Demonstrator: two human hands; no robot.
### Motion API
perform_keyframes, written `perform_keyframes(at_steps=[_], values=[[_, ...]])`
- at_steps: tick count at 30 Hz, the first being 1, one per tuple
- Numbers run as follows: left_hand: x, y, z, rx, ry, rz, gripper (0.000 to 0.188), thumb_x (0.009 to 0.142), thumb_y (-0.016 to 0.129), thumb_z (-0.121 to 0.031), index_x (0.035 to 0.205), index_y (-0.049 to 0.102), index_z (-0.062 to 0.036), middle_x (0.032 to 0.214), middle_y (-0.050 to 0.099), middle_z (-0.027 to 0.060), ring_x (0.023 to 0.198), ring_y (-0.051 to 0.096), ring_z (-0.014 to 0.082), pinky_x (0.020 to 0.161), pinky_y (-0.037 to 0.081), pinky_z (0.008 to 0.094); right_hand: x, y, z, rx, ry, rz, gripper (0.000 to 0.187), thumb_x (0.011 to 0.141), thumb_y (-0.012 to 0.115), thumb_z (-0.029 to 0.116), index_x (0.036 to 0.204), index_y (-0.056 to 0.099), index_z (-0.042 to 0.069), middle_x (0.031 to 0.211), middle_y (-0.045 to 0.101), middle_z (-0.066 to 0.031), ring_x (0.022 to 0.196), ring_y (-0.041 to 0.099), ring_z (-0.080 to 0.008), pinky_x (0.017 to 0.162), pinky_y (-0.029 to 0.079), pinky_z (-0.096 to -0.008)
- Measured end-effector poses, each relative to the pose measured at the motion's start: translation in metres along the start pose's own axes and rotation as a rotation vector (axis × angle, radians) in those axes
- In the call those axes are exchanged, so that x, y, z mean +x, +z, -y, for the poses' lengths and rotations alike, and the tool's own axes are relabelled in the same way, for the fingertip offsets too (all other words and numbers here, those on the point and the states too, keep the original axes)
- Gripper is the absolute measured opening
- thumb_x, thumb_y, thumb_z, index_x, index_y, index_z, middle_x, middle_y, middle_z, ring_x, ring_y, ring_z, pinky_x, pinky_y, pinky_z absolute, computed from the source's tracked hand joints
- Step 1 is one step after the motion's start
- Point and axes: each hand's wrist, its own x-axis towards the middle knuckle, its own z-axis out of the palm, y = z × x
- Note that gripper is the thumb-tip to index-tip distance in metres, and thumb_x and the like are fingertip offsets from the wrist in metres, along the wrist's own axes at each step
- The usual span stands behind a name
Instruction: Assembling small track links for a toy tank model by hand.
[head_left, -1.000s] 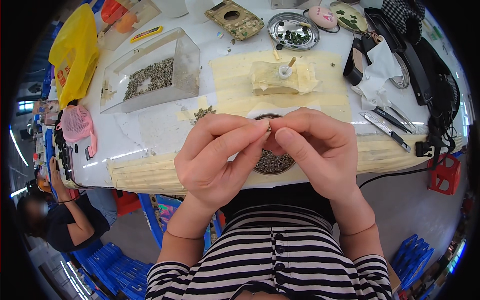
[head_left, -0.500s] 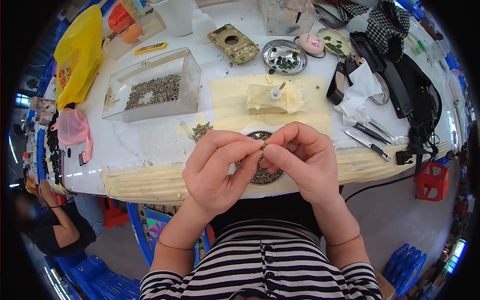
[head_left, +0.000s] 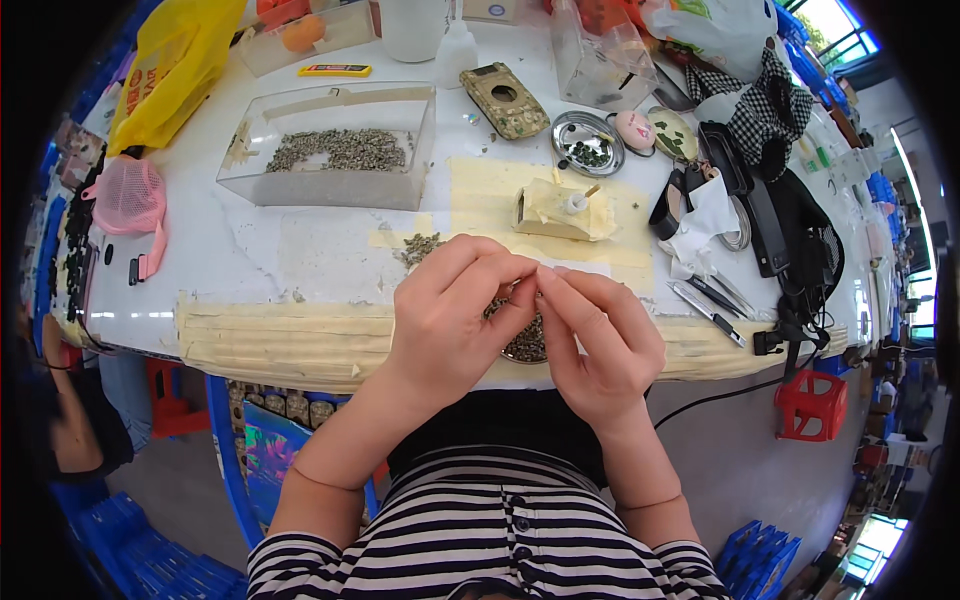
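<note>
My left hand (head_left: 450, 315) and my right hand (head_left: 607, 345) meet fingertip to fingertip above the front edge of the table. Both are closed in a pinch, and whatever lies between the fingertips is too small to make out. Beneath them, partly covered by the fingers, is a round dish of small grey-brown pieces (head_left: 527, 342). A loose little pile of similar pieces (head_left: 421, 249) lies just beyond my left hand. Past my right hand stands a block wrapped in cream tape (head_left: 540, 217), carrying a small white cup (head_left: 577, 203) with a thin stick in it.
A clear bin (head_left: 320, 194) of small pieces stands at far left. Beyond the block are a camouflage-patterned model part (head_left: 520, 120) and a round metal tray (head_left: 613, 165) with dark green bits. A utility knife (head_left: 708, 314) and tweezers (head_left: 735, 298) lie at right. Another person (head_left: 75, 430) is at far left.
The whole view has shifted and turned slightly. My right hand has rotated so its fingers point more upward, while both hands' fingertips stay together over the dish.
</note>
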Motion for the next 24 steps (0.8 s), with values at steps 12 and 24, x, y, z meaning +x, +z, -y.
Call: perform_keyframes(at_steps=[12,24], values=[[0.001,-0.008,0.001,-0.160,-0.075,-0.029,0.017,0.076,0.075,0.006,0.092,0.071,0.0020,0.085,0.066,0.0088,0.068,0.064,0.0143,0.061,0.053,0.0249,0.005,0.002,0.010,0.201,0.338,0.093,0.019,0.085,0.071,-0.004,0.103,0.072,-0.003,0.087,0.071,-0.0103,0.074,0.067,-0.0141,0.064,0.053,-0.0251],[0.007,-0.009,-0.008,-0.086,-0.099,0.012,0.022,0.074,0.077,0.008,0.094,0.072,-0.0003,0.086,0.066,0.0093,0.074,0.065,0.0187,0.064,0.052,0.0273,0.010,-0.007,-0.010,0.820,0.758,0.166,0.015,0.091,0.066,-0.002,0.105,0.069,-0.006,0.096,0.071,-0.0099,0.085,0.067,-0.0128,0.075,0.055,-0.0244]])
